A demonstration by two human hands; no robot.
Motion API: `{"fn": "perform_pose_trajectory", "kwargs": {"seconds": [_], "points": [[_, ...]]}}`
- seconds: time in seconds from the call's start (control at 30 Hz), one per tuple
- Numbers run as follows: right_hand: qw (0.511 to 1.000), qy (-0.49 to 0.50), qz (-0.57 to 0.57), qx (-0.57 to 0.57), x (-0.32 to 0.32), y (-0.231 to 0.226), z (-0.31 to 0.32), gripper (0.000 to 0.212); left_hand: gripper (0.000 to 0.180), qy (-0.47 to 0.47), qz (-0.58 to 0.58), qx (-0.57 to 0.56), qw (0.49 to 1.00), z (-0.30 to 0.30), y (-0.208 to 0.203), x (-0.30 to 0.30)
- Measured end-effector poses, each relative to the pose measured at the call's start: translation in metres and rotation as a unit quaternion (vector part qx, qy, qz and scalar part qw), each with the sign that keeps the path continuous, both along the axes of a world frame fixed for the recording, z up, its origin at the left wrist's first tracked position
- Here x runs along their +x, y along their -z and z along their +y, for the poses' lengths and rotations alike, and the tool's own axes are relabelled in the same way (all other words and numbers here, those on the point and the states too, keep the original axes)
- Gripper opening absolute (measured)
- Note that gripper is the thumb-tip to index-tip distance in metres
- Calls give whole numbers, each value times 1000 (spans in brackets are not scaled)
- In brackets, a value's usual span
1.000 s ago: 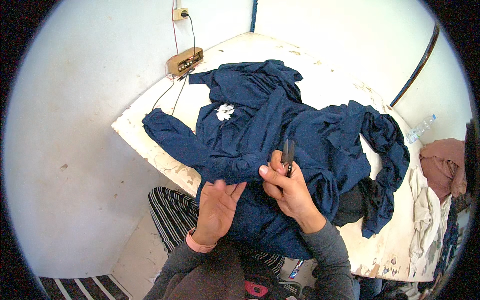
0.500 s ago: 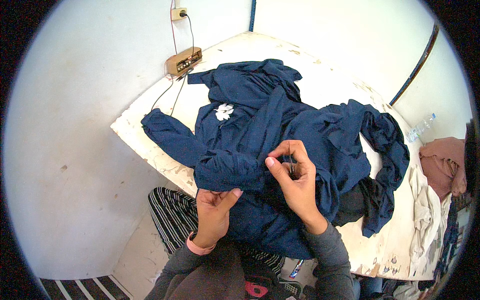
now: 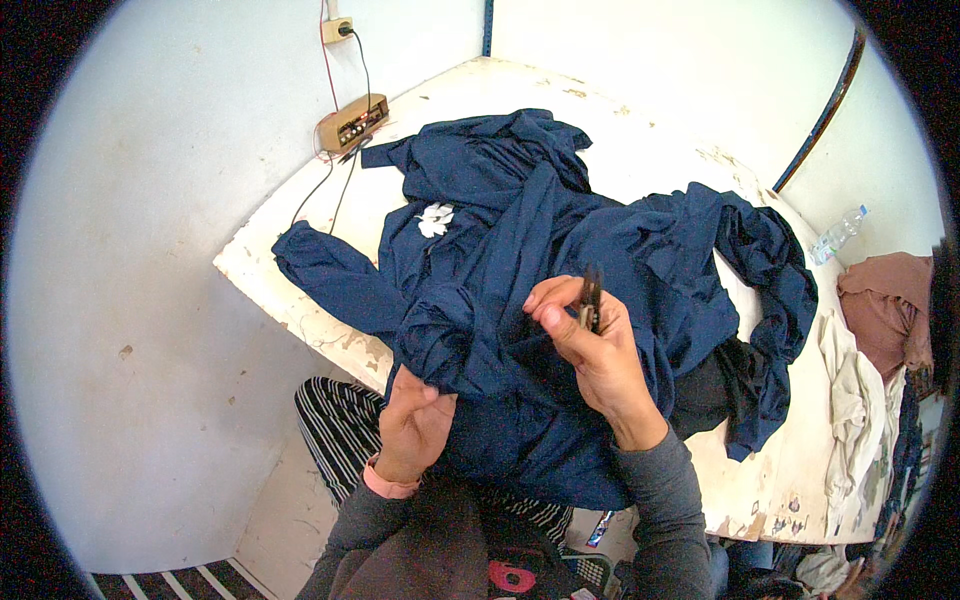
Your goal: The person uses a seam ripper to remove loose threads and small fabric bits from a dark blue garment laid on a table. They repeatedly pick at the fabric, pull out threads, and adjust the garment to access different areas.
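Note:
A heap of dark blue garments (image 3: pixel 560 250) lies on a worn white table (image 3: pixel 640 150); one piece carries a small white flower emblem (image 3: pixel 435 218). My left hand (image 3: pixel 410 425) grips a bunched fold of the blue cloth at the table's near edge. My right hand (image 3: pixel 590 350) is raised above the cloth and holds a small dark thread clipper (image 3: pixel 591 296) upright between thumb and fingers. The cloth hangs down over my lap.
A tan box with cables (image 3: pixel 352 122) sits at the table's far left corner below a wall socket (image 3: pixel 338 30). A plastic bottle (image 3: pixel 835 235) lies at the right. Pinkish and white cloths (image 3: pixel 880 310) pile at the table's right end. Striped trousers (image 3: pixel 335 440) show below.
My right hand has lifted the clipper upright again after lowering its fingers onto the cloth. My left hand has closed tighter on the fold.

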State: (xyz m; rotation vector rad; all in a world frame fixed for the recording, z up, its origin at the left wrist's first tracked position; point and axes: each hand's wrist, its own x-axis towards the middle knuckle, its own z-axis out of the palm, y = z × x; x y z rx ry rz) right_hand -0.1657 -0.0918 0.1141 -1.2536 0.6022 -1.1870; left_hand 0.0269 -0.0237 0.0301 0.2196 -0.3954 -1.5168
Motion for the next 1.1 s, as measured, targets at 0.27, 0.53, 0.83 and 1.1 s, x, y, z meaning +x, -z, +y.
{"fn": "perform_pose_trajectory", "kwargs": {"seconds": [0.27, 0.53, 0.83, 1.1], "points": [[988, 52, 105, -103, 8, 13, -2, 10, 72, -59, -155, 34, 985, -6, 3, -10], [971, 5, 229, -71, 15, 19, 3, 26, 69, -144, -315, -21, 938, -1, 6, -14], [986, -93, 85, 109, 12, 18, 5, 19, 50, -16, -58, 119, 991, -11, 14, 1], [980, -120, 161, 14, 12, 13, 4, 18, 64, -368, -558, -159, 727, -15, -21, 12]]}}
